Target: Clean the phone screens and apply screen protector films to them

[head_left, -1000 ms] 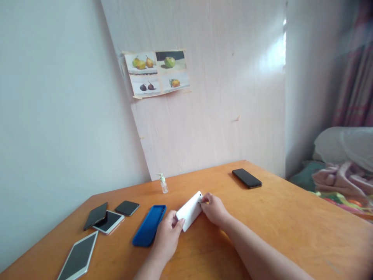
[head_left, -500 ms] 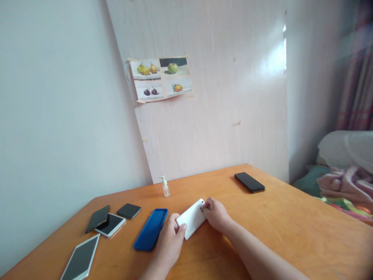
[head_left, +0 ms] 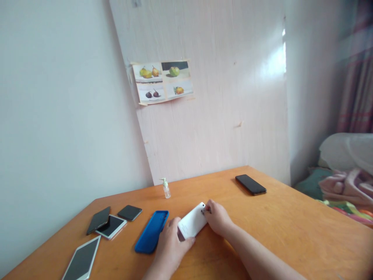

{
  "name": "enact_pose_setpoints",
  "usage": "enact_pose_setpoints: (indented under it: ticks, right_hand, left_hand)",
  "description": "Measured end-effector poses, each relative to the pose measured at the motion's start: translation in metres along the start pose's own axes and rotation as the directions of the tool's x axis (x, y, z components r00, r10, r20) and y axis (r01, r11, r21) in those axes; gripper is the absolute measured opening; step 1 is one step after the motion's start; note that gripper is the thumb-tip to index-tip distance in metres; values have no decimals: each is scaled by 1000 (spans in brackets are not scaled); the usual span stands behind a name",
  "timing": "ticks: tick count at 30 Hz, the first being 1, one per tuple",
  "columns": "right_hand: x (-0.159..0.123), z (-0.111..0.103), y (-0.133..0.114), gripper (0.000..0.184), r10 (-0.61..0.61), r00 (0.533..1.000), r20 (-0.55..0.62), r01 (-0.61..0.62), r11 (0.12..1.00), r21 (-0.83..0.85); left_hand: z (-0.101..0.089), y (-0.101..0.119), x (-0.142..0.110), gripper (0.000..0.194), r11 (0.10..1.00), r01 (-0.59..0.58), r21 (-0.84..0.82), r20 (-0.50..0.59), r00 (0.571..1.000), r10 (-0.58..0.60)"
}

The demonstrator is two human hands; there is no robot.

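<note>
A white phone (head_left: 192,222), back side up and slanted, is gripped at its near left end by my left hand (head_left: 171,244), thumb along the lower edge. My right hand (head_left: 217,217) is closed in a pinch at the far right end of the phone, close to its camera. Something small and dark shows at those fingertips, too small to name. Just left of my left hand lies an empty blue phone case (head_left: 151,232), inner side up.
Several other phones lie at the left, including a white one (head_left: 82,258) and a small dark one (head_left: 129,212). A pump bottle (head_left: 166,189) stands near the table's (head_left: 291,233) back edge. A black phone (head_left: 250,184) lies at the back right.
My left thumb has slid along the phone's lower edge toward the right, and the phone has tilted slightly. My right hand keeps its pinch at the far end. The view has shifted slightly.
</note>
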State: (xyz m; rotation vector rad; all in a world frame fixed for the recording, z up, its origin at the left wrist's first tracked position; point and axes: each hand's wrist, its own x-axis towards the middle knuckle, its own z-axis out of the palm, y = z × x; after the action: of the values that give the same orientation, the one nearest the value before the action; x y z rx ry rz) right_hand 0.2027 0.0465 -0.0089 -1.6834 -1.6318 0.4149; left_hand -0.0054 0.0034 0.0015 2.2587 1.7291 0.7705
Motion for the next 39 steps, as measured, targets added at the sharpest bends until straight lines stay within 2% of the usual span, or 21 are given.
enact_pose_setpoints:
  ticks: [5,8,11,16,22,25,29,34,37,39]
  right_hand:
    - [0,-14,-3,7,34,999,16,-33,999,-27]
    - [0,-25,-8,9,66,998,4,-66,996,-53]
    - [-3,-31,-13,15,46,999,-16,-47,994,-97]
    - [-12,-25,-18,23,-20,1000,-19,14,966,-259]
    - [-14,-19,-17,21,-142,989,51,151,944,-293]
    - [-13,-18,-16,23,-131,990,53,141,937,-318]
    - [-13,-17,-16,35,-70,997,13,70,940,-333]
    - [-16,-19,-21,22,-124,991,38,130,967,-220]
    - [-17,-22,-21,20,-168,985,35,171,957,-234]
    - [-15,-24,-19,21,-148,989,28,150,956,-251]
  left_hand:
    - [-4,4,-2,32,996,3,94,-37,999,0]
    - [-5,6,-4,36,994,-4,110,-15,1000,6]
    - [-4,6,-5,39,992,-26,124,10,1000,25]
    - [-5,6,-5,41,990,-39,135,20,999,36]
    - [-7,7,-7,44,989,-50,141,43,998,44]
    - [-6,7,-8,45,990,-56,129,41,998,52]
    - [-8,9,-8,45,989,-55,134,49,998,49]
    - [-12,15,-9,42,986,-56,154,94,995,42]
    - [-12,16,-9,44,990,-48,135,85,996,37]
    - [-12,16,-9,48,993,-52,107,71,996,44]
